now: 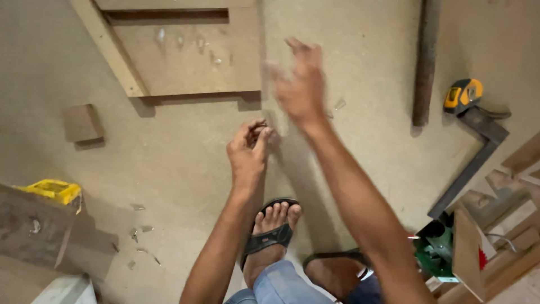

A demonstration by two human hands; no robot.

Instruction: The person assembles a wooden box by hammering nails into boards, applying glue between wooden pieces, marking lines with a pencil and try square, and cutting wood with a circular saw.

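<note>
A view looked straight down at a person's two bare arms stretched over a dusty concrete floor. The left hand was closed to a pinch, thumb and fingertips pressed together on something small and dark; what it was could not be told. The right hand was raised just above and to the right of it, blurred, fingers spread loosely open and holding nothing.

Below the hands, a foot in a black sandal rested on the floor, with a second sandal just beside it.

Ahead of the hands lay a flat wooden panel with a lighter batten along its left edge. A small wooden block sat well to the left. At the right lay a dark pipe, a yellow tape measure and a metal square just below it.

At the lower right, a green open-topped container stood among wood offcuts; its contents were too dark to make out. A yellow object showed at the left edge.
</note>
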